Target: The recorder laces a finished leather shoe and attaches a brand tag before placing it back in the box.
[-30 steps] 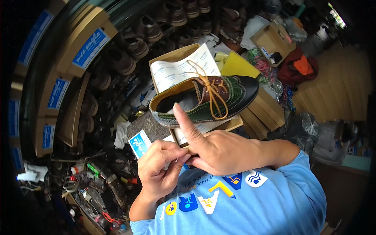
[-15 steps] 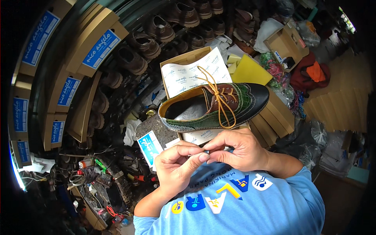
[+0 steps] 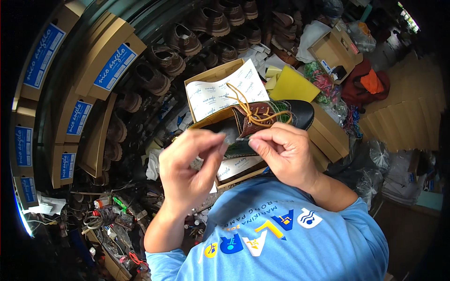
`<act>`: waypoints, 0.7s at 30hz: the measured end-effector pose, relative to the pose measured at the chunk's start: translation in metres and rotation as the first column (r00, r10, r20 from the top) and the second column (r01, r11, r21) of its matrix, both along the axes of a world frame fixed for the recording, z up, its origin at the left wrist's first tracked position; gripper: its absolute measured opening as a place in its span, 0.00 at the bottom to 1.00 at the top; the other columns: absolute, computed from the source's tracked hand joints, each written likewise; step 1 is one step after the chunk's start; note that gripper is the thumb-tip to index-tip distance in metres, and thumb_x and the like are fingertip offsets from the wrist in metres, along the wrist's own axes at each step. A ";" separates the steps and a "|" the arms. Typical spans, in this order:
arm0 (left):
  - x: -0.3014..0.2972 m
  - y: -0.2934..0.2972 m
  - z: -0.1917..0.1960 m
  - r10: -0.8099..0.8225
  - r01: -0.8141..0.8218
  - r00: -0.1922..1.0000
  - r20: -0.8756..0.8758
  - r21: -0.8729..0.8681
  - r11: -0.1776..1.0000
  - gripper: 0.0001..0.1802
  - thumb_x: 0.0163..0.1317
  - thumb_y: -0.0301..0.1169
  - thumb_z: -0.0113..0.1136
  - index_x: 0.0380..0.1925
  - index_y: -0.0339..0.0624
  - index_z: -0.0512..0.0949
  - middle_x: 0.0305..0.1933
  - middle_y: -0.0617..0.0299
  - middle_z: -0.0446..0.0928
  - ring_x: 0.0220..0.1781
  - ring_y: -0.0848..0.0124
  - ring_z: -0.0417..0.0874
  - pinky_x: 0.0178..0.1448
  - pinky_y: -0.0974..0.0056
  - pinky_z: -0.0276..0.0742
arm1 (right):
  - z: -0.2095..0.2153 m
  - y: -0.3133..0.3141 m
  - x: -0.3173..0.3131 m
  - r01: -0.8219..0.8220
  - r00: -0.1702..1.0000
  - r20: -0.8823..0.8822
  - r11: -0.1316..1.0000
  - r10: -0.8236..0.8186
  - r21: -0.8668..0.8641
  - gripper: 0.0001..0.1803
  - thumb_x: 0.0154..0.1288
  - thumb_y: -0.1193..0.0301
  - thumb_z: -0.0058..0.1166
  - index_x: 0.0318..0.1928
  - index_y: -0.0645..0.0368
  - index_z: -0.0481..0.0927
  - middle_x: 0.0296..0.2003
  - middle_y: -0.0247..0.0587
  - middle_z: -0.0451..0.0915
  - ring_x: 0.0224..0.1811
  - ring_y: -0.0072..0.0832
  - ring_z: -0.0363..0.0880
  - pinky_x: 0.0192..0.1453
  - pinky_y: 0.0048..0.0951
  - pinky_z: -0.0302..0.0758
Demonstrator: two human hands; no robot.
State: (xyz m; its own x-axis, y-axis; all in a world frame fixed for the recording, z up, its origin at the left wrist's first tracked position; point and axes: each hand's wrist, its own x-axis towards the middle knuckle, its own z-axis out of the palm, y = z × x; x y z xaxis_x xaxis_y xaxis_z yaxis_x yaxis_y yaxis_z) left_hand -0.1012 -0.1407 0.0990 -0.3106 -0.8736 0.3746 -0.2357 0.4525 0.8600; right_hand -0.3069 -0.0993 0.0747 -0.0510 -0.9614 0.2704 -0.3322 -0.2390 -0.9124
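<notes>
The shoe (image 3: 300, 114), in black, green and brown leather, sits upright across the paper-lined shoebox (image 3: 213, 72) in front of you, toe to your right, its heel end partly hidden by your left hand (image 3: 193, 161). The tan lace (image 3: 251, 112) is tied; one loop reaches close to your right hand (image 3: 285, 152).

Your right thumb and index finger are pinched, apparently on a thin pale sliver (image 3: 242, 138); its kind cannot be told. Your left thumb and index finger are narrowed, but blur hides whether they grip anything.

For good control, pinch the sliver with the fingertip pads only, steady both wrists, and work clear of the lace loop. Avoid pressing on the shoe's collar, since a push could tip it off its support.

Beyond the box lie a yellow sheet (image 3: 295, 84) and, farther off, brown shoes (image 3: 209, 21); labelled boxes (image 3: 115, 65) stand at your left.
</notes>
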 end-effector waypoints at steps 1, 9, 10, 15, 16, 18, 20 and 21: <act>-0.006 -0.008 0.005 -0.047 0.046 0.997 0.057 0.017 0.999 0.09 0.58 0.12 0.64 0.39 0.29 0.84 0.35 0.57 0.81 0.35 0.75 0.80 0.40 0.72 0.73 | 0.000 -0.002 -0.002 0.030 0.999 -0.030 0.999 -0.031 -0.033 0.04 0.64 0.75 0.65 0.36 0.64 0.86 0.24 0.38 0.79 0.22 0.22 0.76 0.26 0.26 0.71; -0.031 -0.035 -0.007 -0.073 0.033 0.990 0.123 0.301 0.953 0.08 0.58 0.21 0.64 0.39 0.35 0.86 0.29 0.59 0.78 0.28 0.75 0.77 0.33 0.68 0.73 | 0.001 -0.015 -0.011 0.095 0.956 -0.248 0.968 -0.154 -0.232 0.04 0.58 0.75 0.66 0.35 0.60 0.85 0.25 0.41 0.79 0.23 0.37 0.79 0.27 0.35 0.74; -0.032 -0.035 -0.007 -0.081 0.041 0.989 0.120 0.305 0.952 0.08 0.58 0.21 0.64 0.39 0.35 0.86 0.29 0.59 0.78 0.28 0.75 0.77 0.33 0.68 0.73 | 0.000 -0.016 -0.012 0.094 0.951 -0.265 0.966 -0.158 -0.239 0.04 0.58 0.75 0.66 0.34 0.60 0.85 0.25 0.42 0.79 0.24 0.40 0.79 0.27 0.37 0.75; -0.032 -0.037 -0.009 -0.100 0.026 0.964 0.247 0.286 0.958 0.08 0.59 0.23 0.66 0.39 0.35 0.86 0.29 0.58 0.78 0.27 0.71 0.77 0.34 0.66 0.73 | 0.001 -0.021 -0.012 0.084 0.945 -0.282 0.955 -0.168 -0.286 0.04 0.56 0.76 0.65 0.31 0.59 0.83 0.24 0.41 0.77 0.24 0.42 0.79 0.27 0.39 0.76; -0.032 -0.038 -0.008 -0.107 0.036 0.953 0.283 0.244 0.969 0.09 0.59 0.24 0.67 0.40 0.35 0.86 0.29 0.58 0.78 0.27 0.70 0.77 0.34 0.65 0.73 | 0.001 -0.021 -0.012 0.078 0.935 -0.313 0.955 -0.170 -0.286 0.04 0.55 0.76 0.65 0.30 0.59 0.82 0.23 0.41 0.76 0.24 0.41 0.79 0.28 0.39 0.76; -0.031 -0.038 -0.010 -0.116 0.045 0.955 0.274 0.253 0.966 0.09 0.59 0.24 0.67 0.40 0.35 0.86 0.29 0.58 0.78 0.28 0.70 0.77 0.35 0.64 0.72 | 0.002 -0.021 -0.010 0.071 0.924 -0.343 0.956 -0.170 -0.284 0.05 0.54 0.76 0.65 0.29 0.58 0.81 0.23 0.41 0.76 0.25 0.41 0.79 0.28 0.39 0.76; -0.031 -0.038 -0.012 -0.125 0.054 0.956 0.265 0.261 0.964 0.09 0.60 0.24 0.67 0.41 0.34 0.86 0.30 0.58 0.77 0.29 0.69 0.77 0.36 0.64 0.72 | 0.002 -0.023 -0.009 0.053 0.908 -0.373 0.938 -0.188 -0.343 0.06 0.54 0.76 0.64 0.26 0.58 0.78 0.23 0.41 0.74 0.25 0.41 0.78 0.28 0.39 0.76; -0.031 -0.038 -0.012 -0.132 0.063 0.958 0.256 0.261 0.963 0.09 0.60 0.24 0.67 0.41 0.34 0.86 0.30 0.58 0.77 0.30 0.70 0.77 0.37 0.64 0.72 | 0.003 -0.023 -0.009 0.053 0.908 -0.374 0.938 -0.188 -0.342 0.06 0.54 0.76 0.64 0.26 0.58 0.78 0.23 0.41 0.74 0.25 0.41 0.78 0.28 0.39 0.76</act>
State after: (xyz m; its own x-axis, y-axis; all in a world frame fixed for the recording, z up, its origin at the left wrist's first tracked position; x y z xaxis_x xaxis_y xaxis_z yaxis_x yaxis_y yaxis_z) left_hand -0.1323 -0.1788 0.0869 -0.4578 -0.8881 0.0409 -0.4385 0.2655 0.8586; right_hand -0.3155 -0.1223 0.0774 0.0148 -0.8138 0.5809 -0.6930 -0.4271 -0.5807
